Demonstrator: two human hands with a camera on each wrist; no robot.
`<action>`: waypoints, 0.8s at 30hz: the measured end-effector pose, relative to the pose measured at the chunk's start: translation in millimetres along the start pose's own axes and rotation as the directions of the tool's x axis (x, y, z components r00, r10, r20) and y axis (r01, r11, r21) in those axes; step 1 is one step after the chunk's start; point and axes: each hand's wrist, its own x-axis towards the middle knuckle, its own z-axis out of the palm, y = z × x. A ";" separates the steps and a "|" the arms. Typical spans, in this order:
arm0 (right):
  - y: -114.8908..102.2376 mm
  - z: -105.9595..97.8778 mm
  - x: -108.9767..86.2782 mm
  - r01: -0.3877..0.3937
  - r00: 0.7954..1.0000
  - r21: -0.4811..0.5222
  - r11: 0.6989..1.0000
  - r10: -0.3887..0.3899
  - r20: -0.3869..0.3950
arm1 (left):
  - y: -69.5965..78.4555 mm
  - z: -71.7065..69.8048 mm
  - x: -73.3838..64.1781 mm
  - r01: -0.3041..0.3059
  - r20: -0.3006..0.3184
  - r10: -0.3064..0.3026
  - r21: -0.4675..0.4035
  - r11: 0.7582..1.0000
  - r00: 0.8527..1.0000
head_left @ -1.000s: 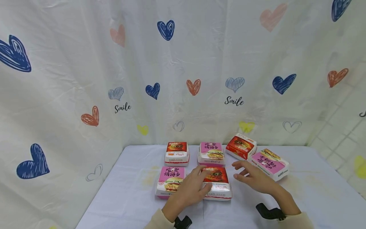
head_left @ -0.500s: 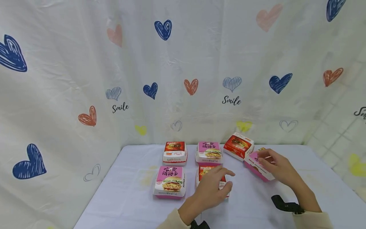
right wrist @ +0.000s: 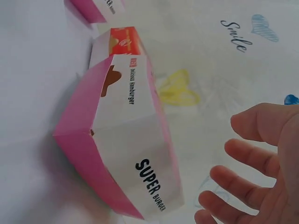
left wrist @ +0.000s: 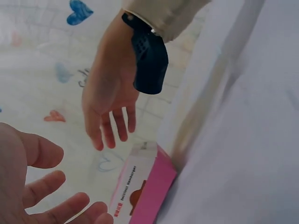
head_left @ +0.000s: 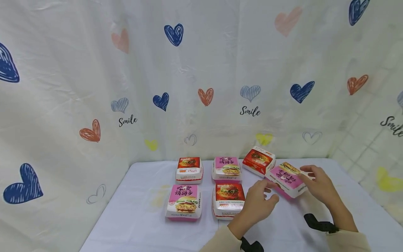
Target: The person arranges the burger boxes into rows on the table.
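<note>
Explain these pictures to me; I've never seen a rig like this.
No robot here, just a person's bare left hand and right hand. The head view comes from a camera worn on the head, looking forward and down; each wrist view comes from a camera on that wrist. On the white-covered table sit three red-topped burger boxes and three pink-topped burger boxes. Neither hand appears to grip anything; both are by the rightmost pink-topped box. Whether the left touches it, I can't tell.
</note>
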 end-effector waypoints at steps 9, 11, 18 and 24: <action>21.0 2.6 4.9 -0.070 0.996 -0.031 0.997 0.071 0.052 | -12.8 46.2 24.8 0.260 -0.132 -0.259 -0.012 0.966 0.957; 25.0 3.4 5.2 -0.090 0.993 -0.033 0.995 0.092 0.073 | -15.1 54.8 30.2 0.287 -0.162 -0.282 0.009 0.958 0.946; 31.8 4.5 5.8 -0.115 0.987 -0.026 0.993 0.117 0.110 | -25.1 73.7 45.5 0.358 -0.200 -0.350 0.008 0.934 0.915; 35.1 4.5 5.5 -0.124 0.982 -0.034 0.992 0.128 0.142 | -30.0 78.1 53.2 0.384 -0.186 -0.382 -0.028 0.923 0.905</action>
